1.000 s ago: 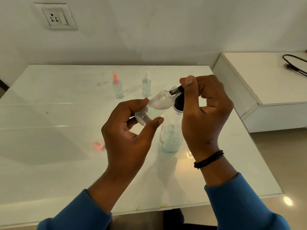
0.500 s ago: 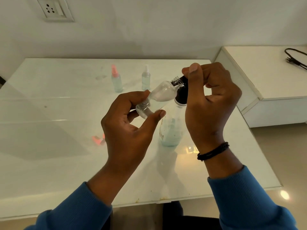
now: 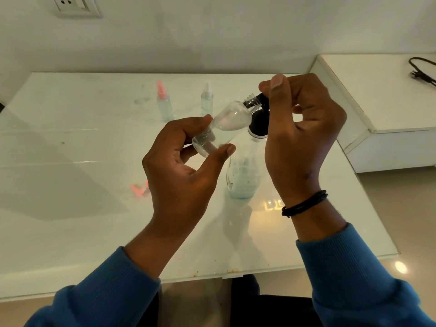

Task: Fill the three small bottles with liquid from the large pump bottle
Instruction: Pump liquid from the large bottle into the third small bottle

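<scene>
head: left hand point(image 3: 186, 161) pinches open small bottle point(image 3: 224, 125), tilted, neck at black pump point(image 3: 259, 121) | right hand point(image 3: 302, 128) pinches nozzle | handling: light, slick plastic, hold mid-body | pump bottle point(image 3: 243, 180) on bench point(image 3: 70, 220), low blue liquid | pink-cap bottle point(image 3: 164, 107), white-cap bottle point(image 3: 207, 100) capped, pale liquid inside

I can read no text, label, brand, number or sign on anything in front of me: the bottles are plain and bare, and nothing on the desk or the wall carries legible writing.
</scene>
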Tool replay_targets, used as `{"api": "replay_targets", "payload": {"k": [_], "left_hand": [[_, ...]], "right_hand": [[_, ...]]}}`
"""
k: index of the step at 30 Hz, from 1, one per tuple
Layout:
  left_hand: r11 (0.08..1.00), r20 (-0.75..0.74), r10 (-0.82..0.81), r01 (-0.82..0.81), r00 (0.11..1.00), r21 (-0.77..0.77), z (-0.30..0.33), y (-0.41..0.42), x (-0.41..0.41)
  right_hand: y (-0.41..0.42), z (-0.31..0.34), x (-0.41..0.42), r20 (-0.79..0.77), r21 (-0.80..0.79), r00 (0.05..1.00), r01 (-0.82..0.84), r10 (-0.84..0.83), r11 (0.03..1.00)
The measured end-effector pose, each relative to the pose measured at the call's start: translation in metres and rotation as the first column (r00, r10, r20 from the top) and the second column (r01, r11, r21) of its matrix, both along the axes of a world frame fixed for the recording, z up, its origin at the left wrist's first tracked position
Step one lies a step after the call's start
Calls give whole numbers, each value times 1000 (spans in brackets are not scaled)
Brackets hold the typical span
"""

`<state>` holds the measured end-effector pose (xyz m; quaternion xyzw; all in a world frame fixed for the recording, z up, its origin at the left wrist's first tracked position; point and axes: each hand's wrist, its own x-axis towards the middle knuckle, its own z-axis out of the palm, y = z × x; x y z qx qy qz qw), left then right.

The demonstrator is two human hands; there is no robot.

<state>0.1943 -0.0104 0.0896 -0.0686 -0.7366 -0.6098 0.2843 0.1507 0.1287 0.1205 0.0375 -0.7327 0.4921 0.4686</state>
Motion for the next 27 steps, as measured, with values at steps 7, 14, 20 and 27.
{"api": "replay_targets", "payload": {"k": [7, 14, 20, 27], "left_hand": [[1000, 4, 5, -5, 1000, -9, -1, -1, 0], [1000, 8, 2, -2, 1000, -5, -3, -1, -1], [1000, -8, -8, 8, 1000, 0, -1, 0, -1], [1000, -5, 6, -6, 1000, -14, -4, -3, -2]], "right_hand": [[-1, -2, -1, 6, 5, 1000, 7, -7, 1000], [-2, -3, -3, 13, -32, 1000, -6, 6, 999], [1, 3, -2, 7, -1, 1000, 19, -19, 1000], [-3, -3, -2, 9, -11, 1000, -6, 6, 1000]]}}
